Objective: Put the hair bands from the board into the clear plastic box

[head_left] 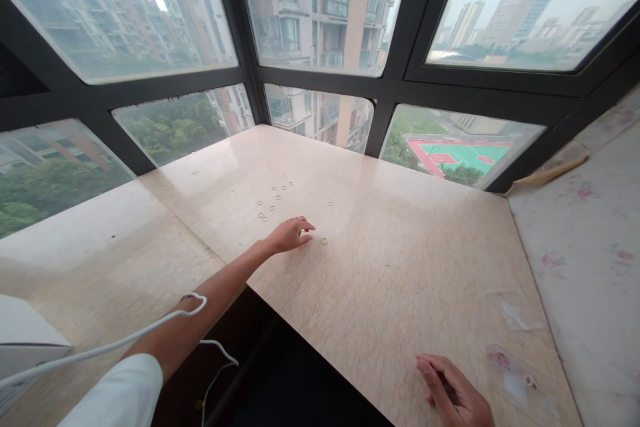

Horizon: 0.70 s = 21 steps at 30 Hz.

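Observation:
My left hand (289, 235) reaches over the pale marble-patterned counter (380, 267), its thumb and fingers apart with nothing visible between them. Just right of its fingertips lies a thin gold-coloured ring (325, 241). Farther back is another small ring (331, 203), on its own. Several more thin rings (278, 197) lie scattered behind and left of that hand. A thin band (300, 218) shows on one of its fingers. At the counter's front right, my right hand (454, 392) is closed with fingers curled; whatever may be inside is hidden.
Clear plastic bags (520, 380) lie beside the wall at right, one with a small object inside. A white cable (125, 345) crosses over my left forearm. A white box (27, 330) stands at left. Dark-framed windows (320, 77) border the counter's back.

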Each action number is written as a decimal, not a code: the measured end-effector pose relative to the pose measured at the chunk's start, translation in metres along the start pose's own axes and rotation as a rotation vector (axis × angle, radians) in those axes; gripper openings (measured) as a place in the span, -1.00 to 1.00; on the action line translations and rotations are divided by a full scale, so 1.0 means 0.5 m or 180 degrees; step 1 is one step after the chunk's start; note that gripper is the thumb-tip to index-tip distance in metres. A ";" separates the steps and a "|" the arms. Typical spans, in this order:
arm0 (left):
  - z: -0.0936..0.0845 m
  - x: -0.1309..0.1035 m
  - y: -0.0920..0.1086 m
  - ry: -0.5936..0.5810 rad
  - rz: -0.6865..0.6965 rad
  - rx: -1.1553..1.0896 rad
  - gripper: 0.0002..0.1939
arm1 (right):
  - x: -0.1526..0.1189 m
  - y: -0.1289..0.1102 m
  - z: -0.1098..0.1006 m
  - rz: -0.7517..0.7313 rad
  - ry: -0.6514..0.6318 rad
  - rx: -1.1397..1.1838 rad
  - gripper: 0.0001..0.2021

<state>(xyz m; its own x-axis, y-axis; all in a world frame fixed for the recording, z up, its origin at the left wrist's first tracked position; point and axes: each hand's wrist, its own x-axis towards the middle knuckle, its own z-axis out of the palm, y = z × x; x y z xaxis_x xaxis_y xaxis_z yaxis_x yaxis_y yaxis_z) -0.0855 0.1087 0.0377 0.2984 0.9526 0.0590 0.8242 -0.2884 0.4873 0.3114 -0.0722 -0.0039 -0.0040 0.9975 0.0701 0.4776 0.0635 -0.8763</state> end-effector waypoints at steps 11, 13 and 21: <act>0.049 0.021 0.063 -0.0311 0.0228 0.0660 -0.72 | -0.010 -0.024 0.015 0.0222 0.0213 0.0318 -0.69; 0.050 0.021 0.068 -0.0333 0.0249 0.0891 -0.70 | -0.008 -0.020 0.013 0.0141 0.0061 0.0288 -0.70; 0.043 0.040 0.098 -0.0579 -0.0006 0.1233 -0.78 | -0.009 -0.015 0.010 -0.0014 -0.0079 0.0127 -0.71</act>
<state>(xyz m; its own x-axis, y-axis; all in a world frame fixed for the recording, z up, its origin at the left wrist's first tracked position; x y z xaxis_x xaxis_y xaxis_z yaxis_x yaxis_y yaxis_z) -0.0290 0.1114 0.0440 0.3481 0.9306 -0.1131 0.9344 -0.3347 0.1219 0.3037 -0.0770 -0.0001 -0.0278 0.9977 0.0625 0.4421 0.0684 -0.8943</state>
